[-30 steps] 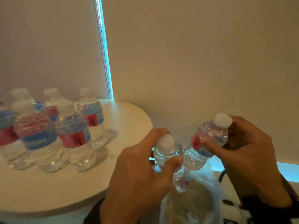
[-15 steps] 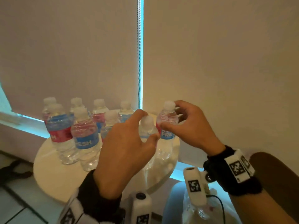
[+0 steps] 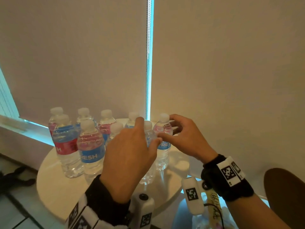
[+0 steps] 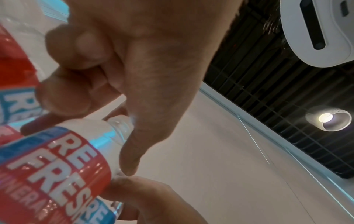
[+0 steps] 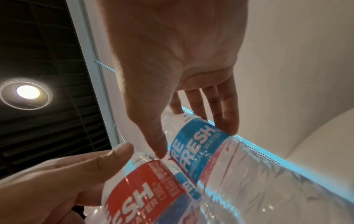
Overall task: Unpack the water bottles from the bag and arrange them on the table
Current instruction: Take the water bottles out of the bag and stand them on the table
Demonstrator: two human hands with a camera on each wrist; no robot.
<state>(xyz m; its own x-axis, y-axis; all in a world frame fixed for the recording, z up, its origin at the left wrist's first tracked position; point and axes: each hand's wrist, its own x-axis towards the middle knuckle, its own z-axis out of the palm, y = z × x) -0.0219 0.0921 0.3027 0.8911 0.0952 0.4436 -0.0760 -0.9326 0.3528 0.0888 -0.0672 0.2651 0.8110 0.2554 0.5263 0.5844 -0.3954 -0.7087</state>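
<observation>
From the head view, the round white desk (image 3: pixel 54 184) carries a cluster of clear plastic water bottles with red and blue labels and white caps (image 3: pixel 90 146) at its far left, upright and close together. The left hand (image 3: pixel 130 156) wraps its fingers and thumb round the neck of one clear bottle (image 3: pixel 149 134), and the right hand (image 3: pixel 183 139) pinches the shoulder of a second clear bottle with a blue label (image 3: pixel 163 142) just to its right; both bottles now stand upright on the desk beside the group, where a second ago they were held in the air above the thin plastic bag (image 3: pixel 204 220), which lies near and low at the right. In the left wrist view, the left hand (image 4: pixel 122 63) has fingers curled about the bottle top (image 4: pixel 120 125), its thumb pressed on the shoulder above the red label. In the right wrist view, the right hand (image 5: pixel 172 63) grips its blue-labelled bottle (image 5: pixel 193 141) between thumb and straight fingers, with the red-labelled bottle (image 5: pixel 145 189) touching it at the near left.
</observation>
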